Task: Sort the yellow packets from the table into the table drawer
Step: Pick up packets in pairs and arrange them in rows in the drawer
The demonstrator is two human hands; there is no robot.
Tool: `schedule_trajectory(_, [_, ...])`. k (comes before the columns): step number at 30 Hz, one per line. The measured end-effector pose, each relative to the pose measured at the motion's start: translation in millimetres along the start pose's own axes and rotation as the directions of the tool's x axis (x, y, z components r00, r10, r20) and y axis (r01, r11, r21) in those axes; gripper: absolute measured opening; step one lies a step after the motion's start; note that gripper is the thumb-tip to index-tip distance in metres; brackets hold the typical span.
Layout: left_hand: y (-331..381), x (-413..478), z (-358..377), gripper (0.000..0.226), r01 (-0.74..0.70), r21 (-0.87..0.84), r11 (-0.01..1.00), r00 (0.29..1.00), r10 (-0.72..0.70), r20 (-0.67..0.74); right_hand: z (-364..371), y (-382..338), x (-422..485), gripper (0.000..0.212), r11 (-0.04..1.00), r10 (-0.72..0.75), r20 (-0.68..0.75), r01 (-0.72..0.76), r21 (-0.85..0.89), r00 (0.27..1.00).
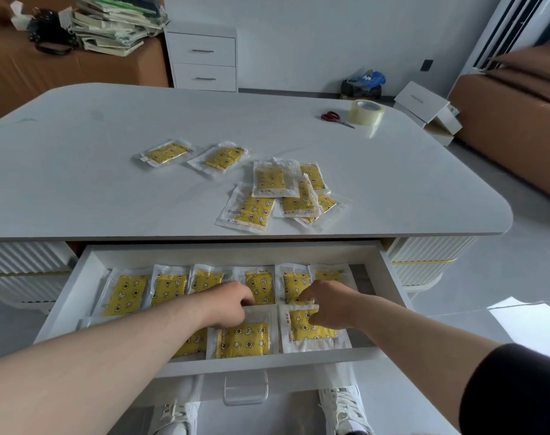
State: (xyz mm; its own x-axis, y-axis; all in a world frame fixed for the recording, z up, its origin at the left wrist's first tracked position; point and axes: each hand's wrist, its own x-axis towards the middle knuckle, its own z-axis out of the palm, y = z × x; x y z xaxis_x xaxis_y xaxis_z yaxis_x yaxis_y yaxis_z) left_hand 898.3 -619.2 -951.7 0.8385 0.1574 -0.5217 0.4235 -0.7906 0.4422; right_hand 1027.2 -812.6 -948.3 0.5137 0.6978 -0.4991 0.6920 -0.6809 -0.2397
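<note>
The white table drawer [82, 279] is pulled out below the table's front edge. A back row of several yellow star-and-moon packets [127, 293] lies flat in it. My left hand [228, 304] holds the top edge of a front-row packet [245, 340]. My right hand [325, 304] pinches the top edge of the packet beside it [311, 332]. On the white table [79, 189] lie two single packets [167, 153] [225, 157] and a loose overlapping pile of several more [273, 196].
Red-handled scissors [331, 117] and a roll of clear tape [366, 112] sit at the table's far right. A white two-drawer cabinet [203, 61] stands behind the table. My white shoes [341, 409] show under the drawer.
</note>
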Motion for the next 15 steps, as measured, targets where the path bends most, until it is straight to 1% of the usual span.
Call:
schedule_trajectory(2, [4,1,2,0.035,0.019,0.013,1.0,0.999,-0.019,0.05,4,-4,2,0.062,0.999,-0.002,0.041,0.004,-0.049,0.999])
schedule_trajectory(3, [7,1,3,0.037,0.022,0.017,1.0,0.998,-0.024,0.066,5,-5,2,0.065,0.998,0.005,0.061,-0.001,-0.063,0.998])
schedule_trajectory(7, [15,-1,3,0.053,0.021,0.04,0.999,0.995,-0.025,0.092,5,-9,4,0.065,0.996,0.031,0.108,-0.021,-0.091,0.994])
schedule_trajectory(10, [15,-4,2,0.058,0.026,0.028,0.999,0.995,-0.029,0.092,3,-10,0,0.067,0.996,0.048,0.124,-0.038,-0.083,0.991])
schedule_trajectory(12, [15,-6,-4,0.06,0.057,0.011,0.998,0.997,-0.057,0.05,-4,-7,-4,0.068,0.995,0.08,0.099,-0.073,-0.066,0.992])
schedule_trajectory(13, [14,-6,-8,0.059,0.089,0.009,0.996,0.996,-0.089,0.021,-8,-6,-9,0.065,0.992,0.125,0.084,-0.124,-0.025,0.989])
schedule_trajectory(14, [11,-5,-12,0.056,0.123,0.01,0.992,0.992,-0.123,-0.008,-12,-6,-12,0.057,0.985,0.169,0.091,-0.17,0.001,0.981])
schedule_trajectory(15, [7,-4,-16,0.052,0.153,0.006,0.988,0.988,-0.153,-0.036,-15,-7,-15,0.045,0.973,0.228,0.079,-0.231,0.025,0.97])
